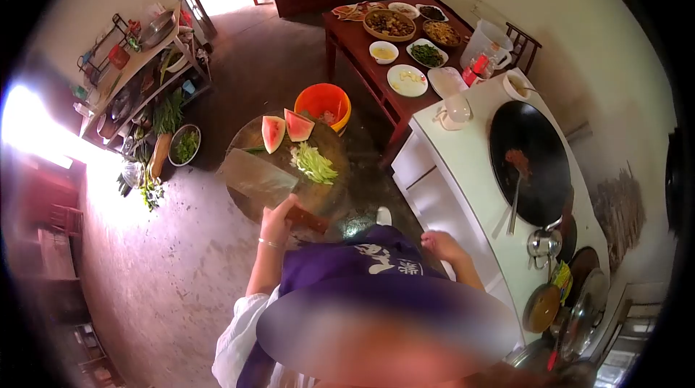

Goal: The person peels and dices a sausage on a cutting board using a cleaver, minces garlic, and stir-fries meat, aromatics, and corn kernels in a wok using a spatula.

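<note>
My left hand (276, 220), with a bracelet at the wrist, is closed at the near right end of a broad cleaver (259, 174); the handle is hidden by my fingers. The blade lies flat over the round wooden chopping board (334, 192). To its right on the board is a heap of sliced pale green vegetable (314, 163). Behind it stand two watermelon wedges (273, 133). My right hand (443, 245) is curled in front of the white stove counter, apart from everything, with nothing visible in it.
An orange bucket (323, 102) stands behind the board. On the right, a wok (528, 163) holds red food and a ladle (515, 203). A red table (355, 55) carries several dishes. A metal bowl of greens (185, 145) sits on the floor at left, near a shelf (137, 62).
</note>
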The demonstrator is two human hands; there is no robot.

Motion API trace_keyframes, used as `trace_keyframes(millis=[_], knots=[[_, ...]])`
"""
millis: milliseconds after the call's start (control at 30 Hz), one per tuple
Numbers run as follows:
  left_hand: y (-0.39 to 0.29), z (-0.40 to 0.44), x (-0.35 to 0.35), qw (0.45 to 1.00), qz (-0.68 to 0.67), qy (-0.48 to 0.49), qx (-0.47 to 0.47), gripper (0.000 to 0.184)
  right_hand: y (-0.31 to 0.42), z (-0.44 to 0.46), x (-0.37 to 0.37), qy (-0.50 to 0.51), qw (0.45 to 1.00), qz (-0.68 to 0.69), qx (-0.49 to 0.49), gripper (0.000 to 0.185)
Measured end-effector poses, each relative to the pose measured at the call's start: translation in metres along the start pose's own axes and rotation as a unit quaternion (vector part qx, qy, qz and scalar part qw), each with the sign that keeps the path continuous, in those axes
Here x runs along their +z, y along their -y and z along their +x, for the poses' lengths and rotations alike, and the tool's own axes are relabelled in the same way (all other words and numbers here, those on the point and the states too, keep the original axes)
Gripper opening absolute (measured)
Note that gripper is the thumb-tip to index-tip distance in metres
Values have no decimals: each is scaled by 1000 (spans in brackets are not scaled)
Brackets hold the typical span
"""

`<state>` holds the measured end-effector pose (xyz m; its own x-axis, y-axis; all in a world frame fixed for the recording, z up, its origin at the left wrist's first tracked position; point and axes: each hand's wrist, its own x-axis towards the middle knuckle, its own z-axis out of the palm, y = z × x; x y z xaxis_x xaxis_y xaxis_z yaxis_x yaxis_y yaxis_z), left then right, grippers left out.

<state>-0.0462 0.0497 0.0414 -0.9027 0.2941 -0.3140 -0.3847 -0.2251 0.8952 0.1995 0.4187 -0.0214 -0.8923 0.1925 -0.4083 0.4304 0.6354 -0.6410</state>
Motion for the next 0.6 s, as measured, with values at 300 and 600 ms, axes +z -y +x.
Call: trace_keyframes(millis=[300, 600], knots=[[-24, 42, -2, 995, -22, -88, 45, 15, 141, 236, -131, 87, 953, -152, -247, 29], [-59, 111, 45, 964, 14, -262, 32, 18, 222, 528, -269, 81, 934, -99, -334, 39]])
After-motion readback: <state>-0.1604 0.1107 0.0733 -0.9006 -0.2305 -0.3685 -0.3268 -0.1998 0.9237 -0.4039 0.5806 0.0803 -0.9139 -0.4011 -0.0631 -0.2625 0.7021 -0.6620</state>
